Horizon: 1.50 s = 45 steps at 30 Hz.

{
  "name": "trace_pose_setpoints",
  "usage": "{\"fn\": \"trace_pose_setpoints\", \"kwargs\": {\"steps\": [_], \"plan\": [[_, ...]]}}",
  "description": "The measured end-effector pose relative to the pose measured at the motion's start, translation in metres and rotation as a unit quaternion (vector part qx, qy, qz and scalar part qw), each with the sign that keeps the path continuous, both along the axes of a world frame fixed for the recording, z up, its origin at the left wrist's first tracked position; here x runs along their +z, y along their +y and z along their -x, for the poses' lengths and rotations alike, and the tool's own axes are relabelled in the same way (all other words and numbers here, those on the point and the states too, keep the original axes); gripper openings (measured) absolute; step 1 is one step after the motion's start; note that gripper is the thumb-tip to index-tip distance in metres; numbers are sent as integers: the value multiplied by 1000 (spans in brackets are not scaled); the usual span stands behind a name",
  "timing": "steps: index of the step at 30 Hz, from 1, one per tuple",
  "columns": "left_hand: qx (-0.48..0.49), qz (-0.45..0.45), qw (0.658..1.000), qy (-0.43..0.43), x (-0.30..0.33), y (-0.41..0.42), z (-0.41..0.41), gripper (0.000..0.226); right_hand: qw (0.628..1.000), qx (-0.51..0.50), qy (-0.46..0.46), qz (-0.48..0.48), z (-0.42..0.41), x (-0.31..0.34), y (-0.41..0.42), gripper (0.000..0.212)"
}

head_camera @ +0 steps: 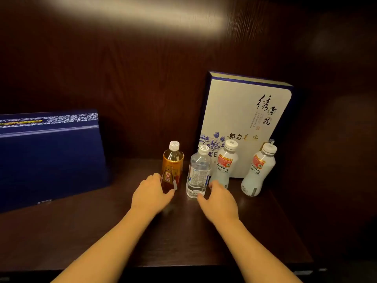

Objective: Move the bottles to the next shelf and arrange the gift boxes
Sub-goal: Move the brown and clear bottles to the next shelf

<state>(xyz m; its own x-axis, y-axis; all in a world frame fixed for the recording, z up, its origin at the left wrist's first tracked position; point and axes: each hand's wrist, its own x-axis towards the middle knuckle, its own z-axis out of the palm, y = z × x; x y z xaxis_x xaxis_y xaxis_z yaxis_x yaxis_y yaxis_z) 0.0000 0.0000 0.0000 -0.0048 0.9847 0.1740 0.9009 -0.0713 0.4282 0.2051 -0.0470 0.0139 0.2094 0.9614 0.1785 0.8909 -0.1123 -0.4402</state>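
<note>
Left hand point(152, 193) gripping amber bottle point(172, 167), right hand point(219, 198) touching clear bottle point(197, 173)

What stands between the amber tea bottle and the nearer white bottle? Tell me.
In the head view, one clear water bottle stands between the amber tea bottle and the nearer white bottle, upright on the dark wooden shelf.

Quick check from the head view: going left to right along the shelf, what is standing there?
Dark blue gift box → amber tea bottle with white cap → clear water bottle → milky white bottle with red label → second milky white bottle. The white floral gift box stands behind the right-hand bottles.
</note>
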Motion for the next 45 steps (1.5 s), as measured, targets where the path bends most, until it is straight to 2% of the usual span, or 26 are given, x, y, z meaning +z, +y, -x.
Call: {"fn": "trace_pose_setpoints", "kwargs": {"steps": [5, 11, 16, 23, 28, 35, 38, 45], "plan": [[36, 0, 996, -77, -2, 10, -13, 77, 994, 23, 107, -15, 0, -9, 19, 49], [49, -10, 989, -138, -2, 20, -26, 83, 981, 39, 179, -58, 5, -20, 35, 64], [64, -8, 982, -179, -4, 25, -29, 81, 971, 44, 221, -80, 6, -26, 43, 68], [60, 2, 981, -184, -2, 27, -24, 63, 965, 39, 246, -81, 7, -29, 40, 61], [36, 15, 981, -188, -1, 10, -17, 64, 966, 16, 248, -66, 3, -28, 20, 66], [-30, 45, 979, -197, 0, -27, -9, 66, 970, -48, 228, -66, -7, -26, -30, 72], [-62, 57, 975, -205, 0, -41, -13, 66, 968, -78, 228, -67, -14, -26, -58, 63], [-164, 64, 956, -234, 10, -74, -55, 65, 966, -130, 213, -69, -46, -24, -122, 65]]}}
